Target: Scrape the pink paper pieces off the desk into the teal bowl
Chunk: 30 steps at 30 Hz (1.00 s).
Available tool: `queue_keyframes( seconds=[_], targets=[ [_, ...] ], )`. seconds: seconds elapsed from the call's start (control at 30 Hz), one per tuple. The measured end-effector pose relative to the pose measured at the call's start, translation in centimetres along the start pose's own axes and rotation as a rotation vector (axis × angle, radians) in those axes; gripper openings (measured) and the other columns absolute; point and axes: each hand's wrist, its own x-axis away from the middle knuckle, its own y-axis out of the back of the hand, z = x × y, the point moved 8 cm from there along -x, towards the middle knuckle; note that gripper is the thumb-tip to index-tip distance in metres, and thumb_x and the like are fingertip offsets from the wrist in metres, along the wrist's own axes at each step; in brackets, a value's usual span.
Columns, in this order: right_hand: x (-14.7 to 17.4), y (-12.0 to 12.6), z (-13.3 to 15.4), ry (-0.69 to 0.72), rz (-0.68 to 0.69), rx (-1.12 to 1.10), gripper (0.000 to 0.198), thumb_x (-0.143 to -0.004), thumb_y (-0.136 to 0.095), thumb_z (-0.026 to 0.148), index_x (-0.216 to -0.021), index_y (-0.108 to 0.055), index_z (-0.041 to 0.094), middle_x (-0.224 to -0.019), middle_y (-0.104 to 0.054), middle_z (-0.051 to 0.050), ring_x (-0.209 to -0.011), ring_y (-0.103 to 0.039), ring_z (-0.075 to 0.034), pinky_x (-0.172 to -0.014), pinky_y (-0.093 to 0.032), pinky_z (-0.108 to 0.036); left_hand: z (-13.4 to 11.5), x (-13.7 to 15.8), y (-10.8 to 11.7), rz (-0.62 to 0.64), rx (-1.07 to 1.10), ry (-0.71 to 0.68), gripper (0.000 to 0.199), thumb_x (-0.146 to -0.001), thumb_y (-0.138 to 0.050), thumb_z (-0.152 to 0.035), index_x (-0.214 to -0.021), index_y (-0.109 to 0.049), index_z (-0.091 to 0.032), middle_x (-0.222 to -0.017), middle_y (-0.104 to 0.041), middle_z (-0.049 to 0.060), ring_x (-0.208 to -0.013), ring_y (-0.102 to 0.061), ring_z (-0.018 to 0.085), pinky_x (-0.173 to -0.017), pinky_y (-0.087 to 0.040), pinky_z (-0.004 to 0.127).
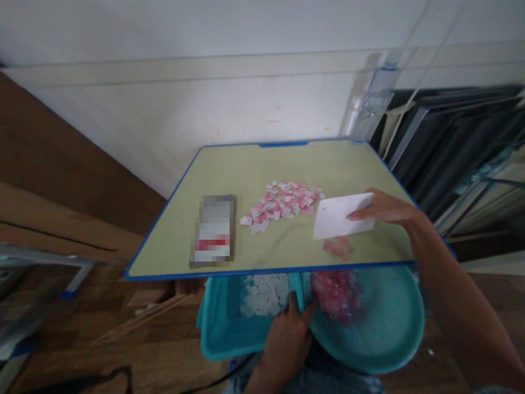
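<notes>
My right hand pinches a white card, held over the right part of a pale yellow-green folding table. Just left of the card lies a spread pile of small pink and white pieces. A small pink clump rests on the table below the card's lower edge. Down at the lap, my left hand grips where the rims of a turquoise rectangular tub and a round turquoise basin meet. The tub contains white flat pieces; the basin contains a pink heap.
A phone-like slab, pixelated, lies on the table's left side. The blue-edged table stands against a white wall. A clear plastic bottle is at the back right corner, beside stacked dark panels.
</notes>
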Motion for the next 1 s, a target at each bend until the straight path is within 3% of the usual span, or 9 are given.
queue_keyframes(
  seconds=[0.6,0.83,1.0],
  targets=[
    [4.8,-2.0,-1.4,-0.047,0.013,0.015,0.028,-0.055,-0.072,0.039,-0.06,-0.068,0.012,-0.049,-0.057,0.002,-0.044,-0.045,-0.009,-0.04,-0.031,-0.02,0.0,0.1,0.0,-0.039,-0.044,-0.005,0.052,-0.081,-0.045,-0.018,-0.129,-0.035,-0.032,-0.129,-0.032,0.016,-0.083,-0.06,0.023,-0.072,-0.047,0.036],
    [7.1,-2.2,-1.9,-0.077,-0.094,0.036,0.029,-0.058,-0.072,0.042,-0.053,-0.065,0.015,-0.044,-0.051,0.004,-0.041,-0.041,-0.008,-0.037,-0.028,-0.02,-0.1,0.2,0.1,-0.077,-0.048,-0.018,0.052,-0.082,-0.044,-0.018,-0.131,-0.033,-0.032,-0.129,-0.032,0.017,-0.082,-0.06,0.023,-0.071,-0.046,0.036],
    [9.4,-2.4,-0.7,-0.019,-0.122,0.073,0.027,-0.063,-0.068,0.043,-0.065,-0.071,0.017,-0.053,-0.059,0.0,-0.049,-0.049,-0.013,-0.043,-0.036,-0.023,0.0,0.2,-0.1,-0.083,-0.065,-0.005,0.055,-0.08,-0.047,-0.017,-0.131,-0.032,-0.032,-0.13,-0.032,0.018,-0.082,-0.06,0.023,-0.071,-0.046,0.036]
  ],
)
